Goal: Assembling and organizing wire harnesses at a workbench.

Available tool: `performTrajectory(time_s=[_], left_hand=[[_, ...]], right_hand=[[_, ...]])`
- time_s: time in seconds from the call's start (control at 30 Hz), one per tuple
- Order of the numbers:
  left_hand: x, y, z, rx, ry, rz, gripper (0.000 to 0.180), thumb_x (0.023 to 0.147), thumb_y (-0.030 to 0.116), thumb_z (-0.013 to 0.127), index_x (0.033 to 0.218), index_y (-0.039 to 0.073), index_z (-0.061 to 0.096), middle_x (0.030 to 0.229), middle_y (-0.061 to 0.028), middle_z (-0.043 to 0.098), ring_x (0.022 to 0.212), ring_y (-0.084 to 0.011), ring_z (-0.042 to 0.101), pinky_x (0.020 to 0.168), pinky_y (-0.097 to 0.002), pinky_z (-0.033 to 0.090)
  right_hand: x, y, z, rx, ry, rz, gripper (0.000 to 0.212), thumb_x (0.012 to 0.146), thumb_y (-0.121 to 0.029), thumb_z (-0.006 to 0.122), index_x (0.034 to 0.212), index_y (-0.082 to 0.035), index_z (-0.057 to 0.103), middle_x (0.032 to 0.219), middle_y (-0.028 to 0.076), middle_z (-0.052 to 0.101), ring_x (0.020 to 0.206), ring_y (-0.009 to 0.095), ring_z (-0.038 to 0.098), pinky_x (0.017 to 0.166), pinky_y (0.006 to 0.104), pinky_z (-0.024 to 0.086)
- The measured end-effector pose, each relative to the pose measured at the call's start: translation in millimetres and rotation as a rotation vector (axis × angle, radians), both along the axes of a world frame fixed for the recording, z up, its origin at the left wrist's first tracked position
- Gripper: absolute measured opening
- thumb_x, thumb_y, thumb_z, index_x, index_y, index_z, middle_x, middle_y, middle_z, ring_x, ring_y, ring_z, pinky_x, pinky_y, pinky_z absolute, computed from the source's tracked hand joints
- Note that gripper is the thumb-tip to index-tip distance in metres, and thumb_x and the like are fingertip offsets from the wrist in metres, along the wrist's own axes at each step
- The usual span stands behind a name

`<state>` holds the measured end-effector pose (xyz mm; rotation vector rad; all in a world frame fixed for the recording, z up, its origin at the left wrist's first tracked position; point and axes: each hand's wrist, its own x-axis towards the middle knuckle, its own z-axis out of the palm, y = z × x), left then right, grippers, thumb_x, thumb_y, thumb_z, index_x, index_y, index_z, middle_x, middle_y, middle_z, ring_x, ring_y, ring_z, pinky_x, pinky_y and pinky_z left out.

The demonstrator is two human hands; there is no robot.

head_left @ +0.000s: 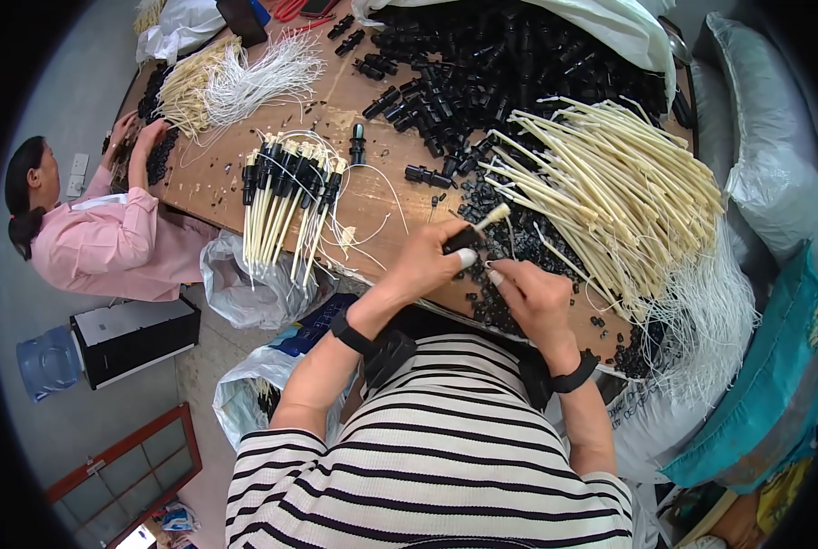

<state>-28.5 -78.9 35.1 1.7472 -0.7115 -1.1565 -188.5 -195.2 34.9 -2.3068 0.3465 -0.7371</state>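
My left hand [427,261] is closed around a black plastic tube fitting [462,241] above the near edge of the table. A pale cream tip [494,216] sticks out of its upper right end. Close beside it my right hand [535,295] is pinched, thumb against forefinger; what lies between the fingertips is too small to make out. Small black rings [493,309] are scattered under both hands. To the right lies a large heap of cream sticks [610,188] with white strings [706,316] trailing off the table edge.
Loose black fittings [519,55] are piled at the back. Left of my hands lies a bunch of cream sticks with black fittings [285,183]. A person in pink [107,238] works at the table's left end. Stuffed sacks [766,137] stand on the right.
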Motion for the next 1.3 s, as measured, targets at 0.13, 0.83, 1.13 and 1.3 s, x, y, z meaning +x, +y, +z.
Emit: performTrajectory(time_s=[0.13, 0.83, 1.13, 1.3], left_hand=[[-11, -5, -5, -0.177, 0.166, 0.006, 0.023, 0.082, 0.004, 0.063, 0.105, 0.001, 0.067, 0.088, 0.003, 0.064, 0.079, -0.0049, 0.056, 0.071, -0.0221, 0.046], [-14, 8, -8, -0.107, -0.705, -0.25, 0.04, 0.071, -0.006, 0.053, 0.108, 0.005, 0.061, 0.098, -0.016, 0.065, 0.094, -0.0362, 0.061, 0.078, -0.0431, 0.049], [-7, 6, 8, -0.272, -0.38, -0.167, 0.042, 0.066, -0.003, 0.065, 0.107, 0.006, 0.059, 0.086, -0.0087, 0.065, 0.089, -0.0299, 0.063, 0.076, -0.0378, 0.049], [-5, 10, -5, -0.498, -0.624, -0.079, 0.016, 0.065, -0.004, 0.068, 0.078, 0.005, 0.064, 0.084, -0.0078, 0.063, 0.083, -0.0254, 0.061, 0.073, -0.0339, 0.049]], right_hand=[[-2, 4, -2, -0.017, 0.043, 0.047, 0.012, 0.077, -0.01, 0.073, 0.087, -0.009, 0.068, 0.068, 0.005, 0.061, 0.052, 0.022, 0.059, 0.047, 0.0314, 0.045], [2, 6, -9, 0.179, 0.184, -0.029, 0.011, 0.081, -0.008, 0.064, 0.092, -0.007, 0.067, 0.068, 0.012, 0.065, 0.056, 0.028, 0.064, 0.052, 0.0347, 0.049], [1, 9, -6, 0.101, 0.221, 0.136, 0.019, 0.082, 0.0, 0.061, 0.101, -0.002, 0.062, 0.087, 0.016, 0.067, 0.072, 0.033, 0.066, 0.06, 0.0371, 0.052], [8, 11, -9, 0.15, 0.03, 0.061, 0.014, 0.083, -0.005, 0.063, 0.097, -0.004, 0.063, 0.081, 0.013, 0.067, 0.065, 0.031, 0.065, 0.054, 0.0379, 0.051]])
